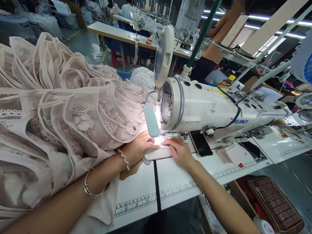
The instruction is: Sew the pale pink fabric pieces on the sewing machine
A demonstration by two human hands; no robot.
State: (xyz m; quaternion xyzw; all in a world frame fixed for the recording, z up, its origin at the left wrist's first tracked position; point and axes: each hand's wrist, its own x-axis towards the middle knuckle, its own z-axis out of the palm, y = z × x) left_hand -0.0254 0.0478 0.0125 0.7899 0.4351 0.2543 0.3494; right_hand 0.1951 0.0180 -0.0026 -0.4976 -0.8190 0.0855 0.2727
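Under the sewing machine (pixel 195 104) head, a pale fabric piece (pixel 158 155) lies on the sewing bed, brightly lit near the needle. My left hand (pixel 137 149) grips its left side, thumb and forefinger close together by the presser foot. From the right, my right hand (pixel 180 152) holds the same fabric, bent fingertips pressed down on it. The fingertips are nearly level, a small gap between them. A pale green lamp-like piece (pixel 151 120) hangs in front of the needle area and partly hides it. Beige lace garments (pixel 83 113) are heaped along my left arm.
A phone (pixel 201 143) lies right of the needle area, with a stack of beige cards (pixel 231 154) beyond it. Ruler marks run along the table's front edge (pixel 136 206). Thread cones (pixel 270 29) stand behind the machine. A person (pixel 215 45) stands at the back right.
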